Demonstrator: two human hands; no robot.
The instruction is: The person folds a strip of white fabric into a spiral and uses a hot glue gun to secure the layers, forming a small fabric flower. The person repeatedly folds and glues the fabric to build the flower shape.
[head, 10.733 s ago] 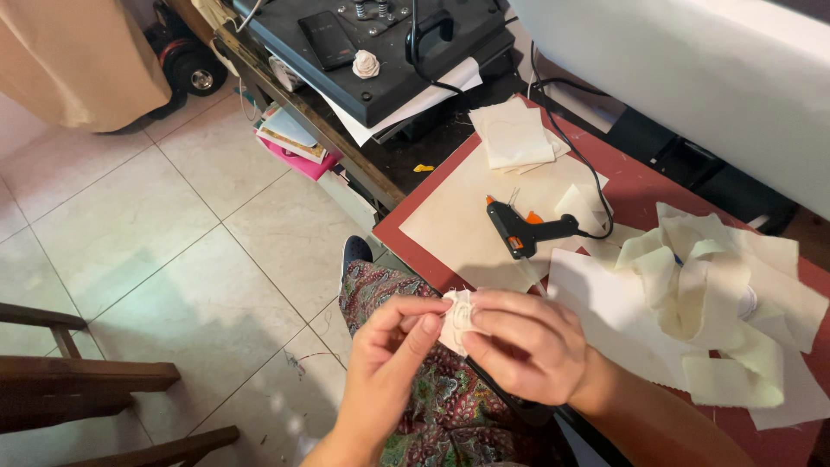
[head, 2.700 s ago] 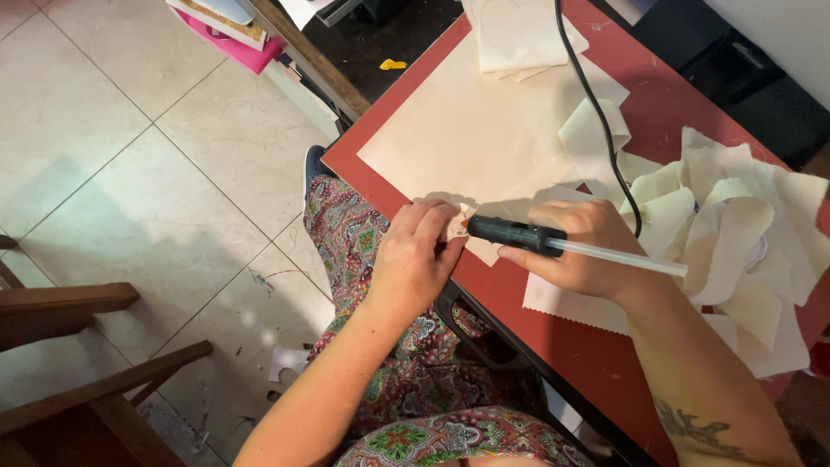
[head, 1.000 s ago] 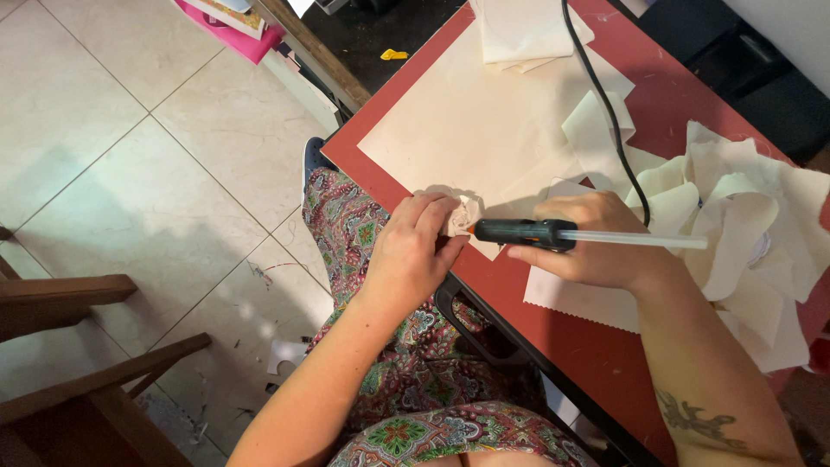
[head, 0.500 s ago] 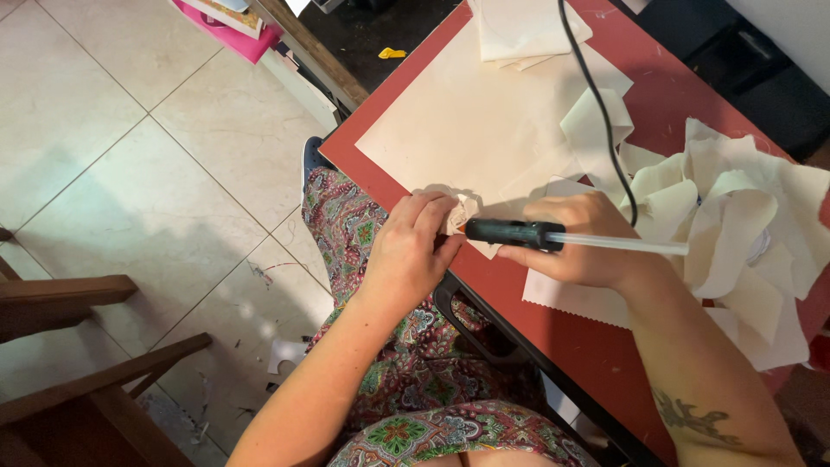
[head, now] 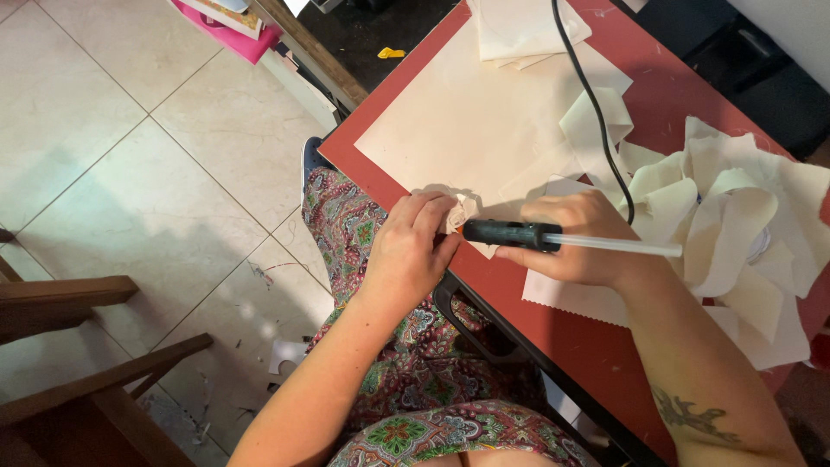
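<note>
A black glue gun point(head: 510, 234) is held in the right hand point(head: 575, 238), whose fingers are wrapped closed around its body; a clear glue stick point(head: 618, 246) projects from its rear toward the right. The nozzle is pointed left, at a small cream fabric piece point(head: 458, 212) that is pinched closed between the fingers of the left hand point(head: 411, 251). The piece is held at the near edge of the red counter point(head: 674, 95), just over a large cream sheet point(head: 471, 130) spread flat on it. The tip of the gun is seen touching or almost touching the piece; which cannot be told. A black cord point(head: 592, 104) is run from the gun up across the counter. A heap of cream fabric strips point(head: 735, 216) is piled to the right, and a folded cream cloth point(head: 519, 30) is laid at the far edge. A patterned garment point(head: 380, 380) is seen below the counter, over a tiled floor point(head: 130, 156) beside a wooden chair point(head: 78, 372).
</note>
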